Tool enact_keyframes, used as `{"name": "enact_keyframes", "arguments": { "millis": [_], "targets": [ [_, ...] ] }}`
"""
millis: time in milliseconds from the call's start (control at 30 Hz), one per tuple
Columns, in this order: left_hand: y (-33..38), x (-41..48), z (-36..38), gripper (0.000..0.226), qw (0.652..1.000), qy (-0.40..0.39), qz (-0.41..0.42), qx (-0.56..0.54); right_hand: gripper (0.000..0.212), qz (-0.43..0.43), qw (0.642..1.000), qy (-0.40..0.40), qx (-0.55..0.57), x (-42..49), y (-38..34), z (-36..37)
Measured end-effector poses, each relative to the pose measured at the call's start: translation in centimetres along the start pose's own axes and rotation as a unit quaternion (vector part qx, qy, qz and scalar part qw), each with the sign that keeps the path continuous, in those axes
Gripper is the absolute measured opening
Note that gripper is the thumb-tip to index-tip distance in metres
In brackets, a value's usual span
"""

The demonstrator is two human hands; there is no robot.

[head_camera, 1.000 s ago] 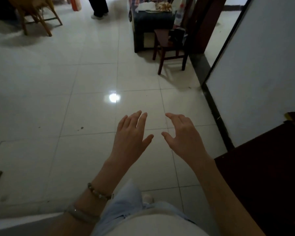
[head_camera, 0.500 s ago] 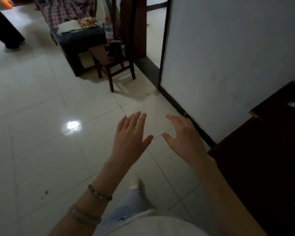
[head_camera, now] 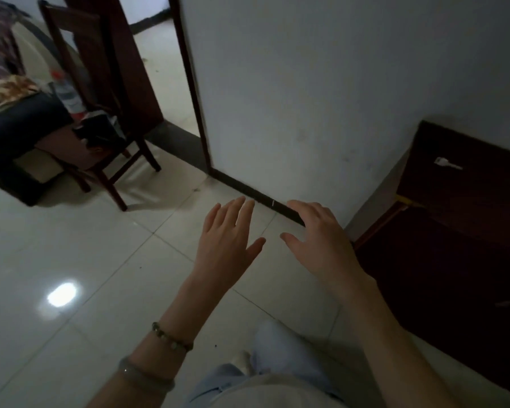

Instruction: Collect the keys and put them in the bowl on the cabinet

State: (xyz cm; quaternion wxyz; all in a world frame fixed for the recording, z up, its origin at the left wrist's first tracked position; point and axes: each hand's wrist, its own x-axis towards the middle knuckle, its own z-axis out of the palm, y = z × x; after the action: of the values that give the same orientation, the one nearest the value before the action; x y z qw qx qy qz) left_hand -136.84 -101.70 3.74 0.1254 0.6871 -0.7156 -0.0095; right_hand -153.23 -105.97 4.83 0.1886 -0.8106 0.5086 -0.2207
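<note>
A small silver key lies flat on the top of a dark wooden cabinet at the right, against the white wall. My left hand and my right hand are held out in front of me over the tiled floor, palms down, fingers spread, holding nothing. Both hands are well short of the key, which is up and to the right of my right hand. No bowl is in view.
A dark wooden chair with a plastic bottle and dark items on its seat stands at the left. Behind it is a bed or bench with patterned cloth. A doorway opens beside the white wall.
The view has swung to the right: the chair and doorway shifted left, more of the cabinet and the key on it came into view. My hands keep the same spread pose.
</note>
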Motion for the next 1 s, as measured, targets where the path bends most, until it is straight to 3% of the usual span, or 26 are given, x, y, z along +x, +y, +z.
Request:
{"name": "enact_keyframes", "arguments": {
  "millis": [600, 1000],
  "targets": [
    [-0.3, 25.6, 5.1, 0.073, 0.989, -0.02, 0.146, -0.017, 0.056, 0.106, 0.99, 0.094, -0.028, 18.8, 11.3, -2.4],
    [5.3, 37.2, 8.5, 0.069, 0.953, -0.059, 0.29, -0.062, 0.055, 0.245, 0.957, 0.149, -0.05, 22.1, 17.2, -6.2]
  ]
}}
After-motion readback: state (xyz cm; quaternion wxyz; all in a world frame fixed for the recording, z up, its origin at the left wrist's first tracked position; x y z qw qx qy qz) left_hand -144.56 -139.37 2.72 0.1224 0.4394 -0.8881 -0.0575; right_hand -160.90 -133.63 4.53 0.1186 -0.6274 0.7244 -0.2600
